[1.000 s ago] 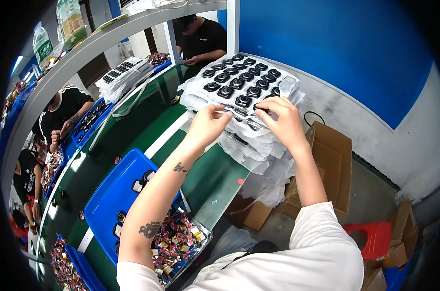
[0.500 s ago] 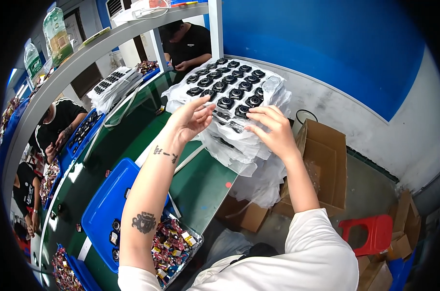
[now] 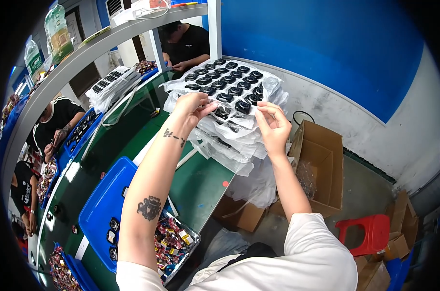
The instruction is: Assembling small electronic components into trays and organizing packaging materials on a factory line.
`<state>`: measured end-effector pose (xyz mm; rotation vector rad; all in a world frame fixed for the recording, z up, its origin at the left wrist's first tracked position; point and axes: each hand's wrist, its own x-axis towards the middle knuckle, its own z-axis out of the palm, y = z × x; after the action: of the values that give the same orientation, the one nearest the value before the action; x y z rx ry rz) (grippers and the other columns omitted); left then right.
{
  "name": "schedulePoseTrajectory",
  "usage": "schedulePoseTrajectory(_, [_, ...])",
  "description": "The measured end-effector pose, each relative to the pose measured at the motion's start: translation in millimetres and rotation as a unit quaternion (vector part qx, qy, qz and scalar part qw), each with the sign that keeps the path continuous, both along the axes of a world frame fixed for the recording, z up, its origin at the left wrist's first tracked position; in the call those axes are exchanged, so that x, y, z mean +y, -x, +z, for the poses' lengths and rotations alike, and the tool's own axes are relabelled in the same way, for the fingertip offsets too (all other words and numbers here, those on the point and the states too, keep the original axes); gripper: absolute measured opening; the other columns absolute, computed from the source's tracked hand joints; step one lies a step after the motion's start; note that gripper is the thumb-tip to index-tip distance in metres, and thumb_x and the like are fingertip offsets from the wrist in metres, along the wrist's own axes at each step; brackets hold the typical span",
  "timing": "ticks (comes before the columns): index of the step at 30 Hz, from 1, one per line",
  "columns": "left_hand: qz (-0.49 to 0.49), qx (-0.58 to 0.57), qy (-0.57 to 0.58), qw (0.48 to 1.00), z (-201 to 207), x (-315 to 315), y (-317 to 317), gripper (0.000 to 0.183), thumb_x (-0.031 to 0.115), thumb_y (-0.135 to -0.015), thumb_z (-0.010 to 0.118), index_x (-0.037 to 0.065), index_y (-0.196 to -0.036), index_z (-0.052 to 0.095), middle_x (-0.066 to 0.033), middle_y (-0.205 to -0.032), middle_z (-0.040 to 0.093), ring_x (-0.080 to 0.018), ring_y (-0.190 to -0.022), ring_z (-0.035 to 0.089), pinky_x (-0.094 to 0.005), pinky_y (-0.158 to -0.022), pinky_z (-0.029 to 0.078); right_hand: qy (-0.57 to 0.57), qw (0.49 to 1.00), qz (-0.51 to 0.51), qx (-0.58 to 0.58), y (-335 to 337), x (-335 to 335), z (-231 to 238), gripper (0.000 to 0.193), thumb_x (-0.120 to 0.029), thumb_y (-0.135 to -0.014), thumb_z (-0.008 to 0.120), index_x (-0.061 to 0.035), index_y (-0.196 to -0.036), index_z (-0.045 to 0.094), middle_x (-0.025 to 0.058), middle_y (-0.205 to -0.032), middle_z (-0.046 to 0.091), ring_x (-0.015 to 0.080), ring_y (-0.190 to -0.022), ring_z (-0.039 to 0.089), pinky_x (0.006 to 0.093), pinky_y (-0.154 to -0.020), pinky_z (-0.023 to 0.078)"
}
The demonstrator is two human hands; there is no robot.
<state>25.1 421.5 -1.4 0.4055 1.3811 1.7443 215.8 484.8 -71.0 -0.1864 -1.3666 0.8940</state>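
Observation:
A tall stack of thin white plastic trays (image 3: 229, 127) stands before me at the table's far end, loose film hanging from its sides. Rows of black, round-faced, watch-like pieces (image 3: 224, 97) fill the top tray (image 3: 270, 90). At the near left edge of this top layer, my left hand (image 3: 193, 107) is closed, thumb and fingers pinching the white plastic. My right hand (image 3: 274, 127) pinches the near right corner between thumb and fingertips. Whether each hand grips the tray or only its film is hard to make out.
A blue tray (image 3: 100, 208) with several black pieces lies on the green table (image 3: 200, 189), beside a bin of small colourful parts (image 3: 174, 242). Right of the stack are an open cardboard box (image 3: 322, 165) and a red stool (image 3: 363, 235). Co-workers (image 3: 188, 46) sit across the table.
Both hands have come in to the top tray's near edge, and their fingers have closed on the white plastic. The right hand was open before. The view has shifted slightly.

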Motion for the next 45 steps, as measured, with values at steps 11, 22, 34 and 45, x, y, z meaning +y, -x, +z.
schedulePoseTrajectory(11, [-0.024, -0.094, -0.048, 0.994, -2.3, -5.7, 6.7, 0.012, -0.003, -0.08, 0.06, -0.009, -0.089, 0.056, -0.0186, -0.086, 0.063, -0.021, -0.073, 0.066, -0.022, -0.063, 0.059, 0.229, 0.964, 0.118, 0.063, -3.3, -29.5, 3.6, 0.025, -0.006, -0.088, 0.054, 0.002, -0.11, 0.046, 0.0146, -0.112, 0.05, 0.0198, -0.097, 0.057, 0.0309, -0.085, 0.048])
schedulePoseTrajectory(22, [-0.002, 0.037, -0.043, 0.998, 11.5, -91.6, 7.7, 0.041, -0.011, -0.077, 0.051, 0.002, -0.114, 0.038, -0.0131, -0.086, 0.058, -0.017, -0.068, 0.064, -0.0186, -0.055, 0.057, 0.39, 0.798, 0.441, 0.132, 12.8, -17.4, 30.0, 0.047, -0.03, -0.09, 0.052, -0.0053, -0.126, 0.036, 0.0141, -0.116, 0.052, 0.027, -0.103, 0.056, 0.0377, -0.086, 0.049])
schedulePoseTrajectory(34, [0.064, 0.109, -0.077, 0.989, -21.7, -248.1, -30.6, 0.076, -0.01, -0.079, 0.052, 0.017, -0.138, 0.013, -0.0115, -0.084, 0.059, -0.0157, -0.062, 0.062, -0.0244, -0.05, 0.053, 0.235, 0.872, 0.428, 0.031, 34.9, -112.0, 25.2, 0.075, 0.008, -0.083, 0.048, -0.0051, -0.143, 0.004, 0.0138, -0.129, 0.042, 0.0202, -0.114, 0.047, 0.033, -0.096, 0.04])
schedulePoseTrajectory(45, [0.328, 0.064, -0.104, 0.937, -36.1, -405.4, -143.1, 0.08, -0.011, -0.077, 0.048, 0.01, -0.142, 0.006, -0.0186, -0.093, 0.058, -0.0215, -0.058, 0.065, -0.0266, -0.049, 0.057, 0.291, 0.676, 0.67, -0.099, 38.9, -225.8, 7.8, 0.07, 0.004, -0.087, 0.048, -0.0081, -0.141, 0.007, 0.0136, -0.122, 0.048, 0.0177, -0.108, 0.052, 0.0323, -0.087, 0.047])
